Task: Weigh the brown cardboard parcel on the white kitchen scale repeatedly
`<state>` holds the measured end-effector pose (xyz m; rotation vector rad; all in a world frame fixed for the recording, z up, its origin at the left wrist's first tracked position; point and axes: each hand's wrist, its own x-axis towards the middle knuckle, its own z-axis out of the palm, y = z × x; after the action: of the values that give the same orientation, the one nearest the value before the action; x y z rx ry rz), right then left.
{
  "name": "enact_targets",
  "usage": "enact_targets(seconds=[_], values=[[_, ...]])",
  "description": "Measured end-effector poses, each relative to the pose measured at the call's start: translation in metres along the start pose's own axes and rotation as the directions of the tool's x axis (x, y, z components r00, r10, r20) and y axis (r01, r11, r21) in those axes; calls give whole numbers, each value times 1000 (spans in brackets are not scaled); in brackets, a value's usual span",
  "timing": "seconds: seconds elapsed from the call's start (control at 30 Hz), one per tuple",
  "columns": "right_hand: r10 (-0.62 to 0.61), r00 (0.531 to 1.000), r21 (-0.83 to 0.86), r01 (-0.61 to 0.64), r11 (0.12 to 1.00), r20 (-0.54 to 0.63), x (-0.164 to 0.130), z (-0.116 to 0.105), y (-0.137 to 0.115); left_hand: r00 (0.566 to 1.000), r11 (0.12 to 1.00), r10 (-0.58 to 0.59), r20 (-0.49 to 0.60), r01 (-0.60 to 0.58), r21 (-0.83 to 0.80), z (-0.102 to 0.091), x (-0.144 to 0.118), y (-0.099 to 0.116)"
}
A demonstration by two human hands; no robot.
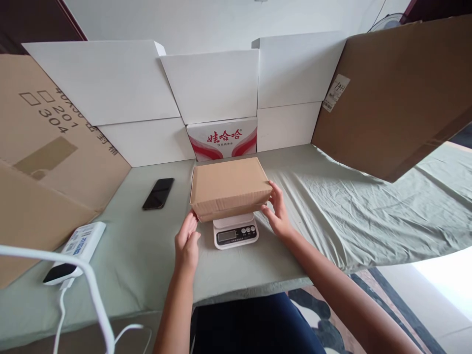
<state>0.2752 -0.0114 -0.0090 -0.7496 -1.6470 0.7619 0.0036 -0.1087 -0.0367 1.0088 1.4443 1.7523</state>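
Note:
A closed brown cardboard box [232, 184] lies flat over a small white kitchen scale [236, 235], covering most of its platform. The scale's dark display and round buttons show in front of the box; I can make out no reading. My left hand [188, 241] is at the box's near left corner, fingers against its side and lower edge. At the near right corner, my right hand [276, 209] has its fingers round the side and the thumb on the front face. Between them the two hands hold the box.
A black phone [158, 193] lies to the left on the green tablecloth [155, 260]. Nearer is a white device [77, 251] with a cable [88, 275] attached. White boxes [214, 86] and a red-and-white printed carton [223, 139] line the back. Large cardboard sheets stand left [44, 162] and right [398, 93].

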Motion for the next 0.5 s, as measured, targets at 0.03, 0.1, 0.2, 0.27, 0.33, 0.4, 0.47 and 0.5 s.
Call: enact_targets(seconds=[0.03,0.1,0.2,0.27,0.33,0.4,0.47,0.5], values=[[3,1000,-1,-3,1000,-5,0,0,0,1000,1000,-5,-3,5,8,-1,0,0],[7,1000,-4,-7,1000,-11,0,0,0,1000,1000,-9,-7,9,19,-1,-1,0],[9,1000,-5,-9,1000,-9,0,1,-1,1000,1000,-12,-7,12,28,0,-2,3],[10,1000,-3,-10,1000,-6,1,1,-1,1000,999,-8,-4,9,32,1,-3,4],[13,1000,-3,-13,1000,-2,1,0,-1,1000,1000,2,-5,-2,30,2,-3,5],[14,1000,-8,-14,1000,-5,1,0,0,1000,999,2,-9,-1,34,2,-3,5],[12,1000,-15,-12,1000,-11,1,0,0,1000,999,3,-12,-3,36,3,-3,5],[10,1000,-17,-10,1000,-15,1,0,0,1000,999,11,-12,-11,31,3,-3,5]])
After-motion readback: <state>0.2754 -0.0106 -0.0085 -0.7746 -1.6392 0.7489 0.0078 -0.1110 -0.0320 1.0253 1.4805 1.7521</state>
